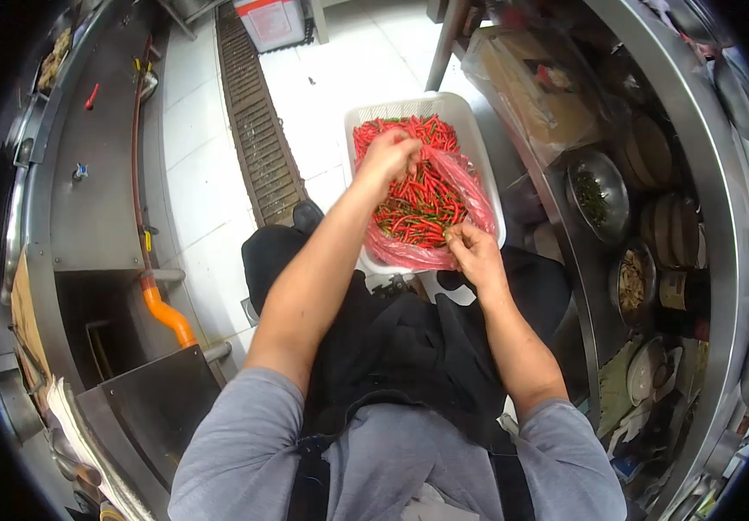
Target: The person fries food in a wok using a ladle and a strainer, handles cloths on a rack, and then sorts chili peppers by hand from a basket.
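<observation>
**Basket of red chillies (pixel 431 187) wedged into a tight kitchen aisle**

So the space is pretty cramped. Metal shelving (pixel 565 234) runs close along the right, with a steel bowl of greens (pixel 596 198) and another bowl of pale pieces (pixel 631 282) on it. On the left there's an orange pipe (pixel 166 314) and a long floor grate (pixel 257 113) set in white tiles (pixel 196 152). A white box with a red top (pixel 272 24) sits up at the far end.

Left arm reaches farther out, its hand (pixel 394 156) bent over the far half of the basket, grip narrow with the fingers curled in. Right hand (pixel 475 253) is nearer the body, thumb and finger pinched close at the bag's near edge. Can't tell what either one has between the fingertips.

Chillies are glossy, thin, mostly red with green bits, heaped in the white basket (pixel 393 108) in front of the knees. A crumpled pink plastic bag (pixel 476 195) rings the nearer ones.
</observation>
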Tool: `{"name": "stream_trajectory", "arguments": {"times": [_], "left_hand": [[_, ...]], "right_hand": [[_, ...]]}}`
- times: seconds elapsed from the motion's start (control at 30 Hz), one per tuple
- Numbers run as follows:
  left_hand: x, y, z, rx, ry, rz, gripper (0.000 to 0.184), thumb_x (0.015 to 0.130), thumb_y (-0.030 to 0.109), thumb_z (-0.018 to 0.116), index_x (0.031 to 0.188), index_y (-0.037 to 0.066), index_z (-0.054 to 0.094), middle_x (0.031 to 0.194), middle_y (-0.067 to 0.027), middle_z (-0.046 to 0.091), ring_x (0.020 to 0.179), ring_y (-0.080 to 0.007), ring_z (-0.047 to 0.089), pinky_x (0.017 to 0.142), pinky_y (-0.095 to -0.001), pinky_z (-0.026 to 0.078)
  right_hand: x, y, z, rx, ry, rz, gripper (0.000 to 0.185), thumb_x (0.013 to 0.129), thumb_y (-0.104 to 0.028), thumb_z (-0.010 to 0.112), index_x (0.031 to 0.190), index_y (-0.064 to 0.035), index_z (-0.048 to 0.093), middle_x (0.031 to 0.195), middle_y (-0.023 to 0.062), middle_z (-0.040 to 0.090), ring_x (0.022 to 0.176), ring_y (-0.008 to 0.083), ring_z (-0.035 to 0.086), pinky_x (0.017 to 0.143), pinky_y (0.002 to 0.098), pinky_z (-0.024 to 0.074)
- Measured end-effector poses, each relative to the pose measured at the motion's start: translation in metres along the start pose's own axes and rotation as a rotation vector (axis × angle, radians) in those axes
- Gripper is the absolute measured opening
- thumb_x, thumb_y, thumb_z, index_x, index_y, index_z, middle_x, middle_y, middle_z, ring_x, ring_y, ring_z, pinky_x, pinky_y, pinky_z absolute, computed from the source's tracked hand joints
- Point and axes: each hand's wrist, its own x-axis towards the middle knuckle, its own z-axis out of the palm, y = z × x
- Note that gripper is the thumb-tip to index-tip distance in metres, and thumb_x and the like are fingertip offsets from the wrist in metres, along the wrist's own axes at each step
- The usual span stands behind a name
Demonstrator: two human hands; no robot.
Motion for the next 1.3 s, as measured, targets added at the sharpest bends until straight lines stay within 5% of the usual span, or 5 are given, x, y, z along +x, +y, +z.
{"name": "stream_trajectory", "arguments": {"times": [0.23,0.67,0.8,0.9,1.3], "left_hand": [[0.081,0.056,-0.007,1.301,-0.029,0.365,0.051,0.076,0.023,0.066,0.123,0.005,0.057,0.116,-0.0180,0.062,0.107,-0.0304,0.060,0.093,-0.0333,0.046],[-0.041,-0.007,-0.071,0.318,-0.079,0.085,0.033,0.080,0.017,0.064,0.110,0.003,0.063,0.097,-0.0139,0.068,0.089,-0.0240,0.066,0.080,-0.0316,0.051],[-0.029,-0.022,-0.083,0.798,0.078,0.319,0.032,0.080,0.015,0.061,0.109,0.002,0.062,0.095,-0.0152,0.068,0.088,-0.0258,0.066,0.081,-0.0331,0.051],[-0.030,-0.024,-0.074,0.861,0.111,0.349,0.033,0.080,0.015,0.060,0.110,0.002,0.061,0.092,-0.0146,0.068,0.086,-0.0256,0.066,0.080,-0.0336,0.051],[-0.033,-0.031,-0.032,0.926,-0.104,0.453,0.032,0.078,0.009,0.056,0.107,-0.002,0.062,0.084,-0.0165,0.065,0.082,-0.0300,0.064,0.076,-0.0393,0.050]], "right_hand": [[-0.030,-0.008,-0.018,0.067,0.062,0.041,0.016,0.086,-0.015,0.062,0.089,0.0009,0.065,0.059,0.0006,0.056,0.049,0.0065,0.052,0.046,0.0237,0.0394],[-0.006,-0.091,-0.193,-0.303,0.806,-0.296,0.022,0.086,-0.018,0.063,0.099,0.0002,0.066,0.082,0.0102,0.066,0.070,0.0179,0.063,0.062,0.0279,0.0471],[0.015,-0.075,-0.225,-0.953,0.624,-0.302,0.027,0.086,-0.020,0.061,0.107,-0.0043,0.066,0.098,0.0147,0.065,0.090,0.0308,0.063,0.080,0.0350,0.0472],[0.004,-0.107,-0.195,-0.634,0.851,-0.345,0.024,0.084,-0.022,0.065,0.100,-0.0042,0.069,0.098,0.0141,0.067,0.087,0.0274,0.065,0.077,0.0329,0.0484],[0.032,-0.012,-0.015,-1.069,-0.257,-0.085,0.026,0.079,-0.029,0.067,0.088,-0.0045,0.067,0.081,0.0206,0.065,0.082,0.0365,0.064,0.075,0.0471,0.0497]]}}
